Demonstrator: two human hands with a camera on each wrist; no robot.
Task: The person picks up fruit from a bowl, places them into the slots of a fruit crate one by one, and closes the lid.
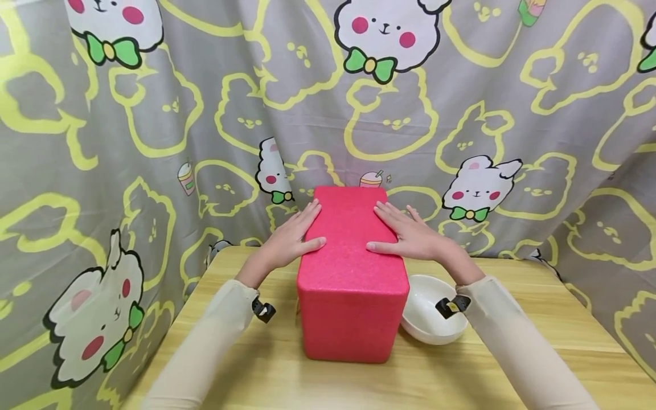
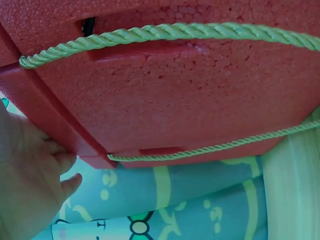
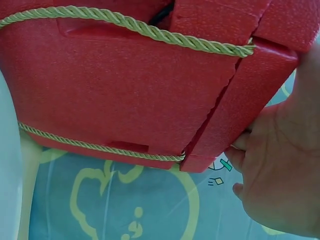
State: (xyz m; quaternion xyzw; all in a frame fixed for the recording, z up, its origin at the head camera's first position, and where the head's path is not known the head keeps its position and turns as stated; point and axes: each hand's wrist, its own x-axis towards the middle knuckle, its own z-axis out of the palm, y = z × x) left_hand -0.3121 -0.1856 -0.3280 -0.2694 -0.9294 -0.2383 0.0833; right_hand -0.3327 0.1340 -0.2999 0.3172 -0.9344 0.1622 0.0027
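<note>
A red foam box [image 1: 353, 327] with its lid [image 1: 351, 270] on stands on the table, its narrow end toward me. My left hand [image 1: 288, 239] rests on the lid's left edge, fingers fairly straight and thumb on top. On the opposite edge lies my right hand [image 1: 410, 234], fingers likewise extended and thumb on the lid. Two twisted cords run along the box's left side, the upper cord [image 2: 165, 32] crossing a recess in the foam. Similar cords show on the right side, with the upper cord [image 3: 150, 34] ending at the lid seam.
A white bowl [image 1: 431, 322] sits close to the box's right side, below my right forearm. The wooden table [image 1: 533, 341] extends left and right of the box. A grey cartoon-print curtain [image 1: 318, 131] hangs behind and at both sides. Each wrist wears a black strap.
</note>
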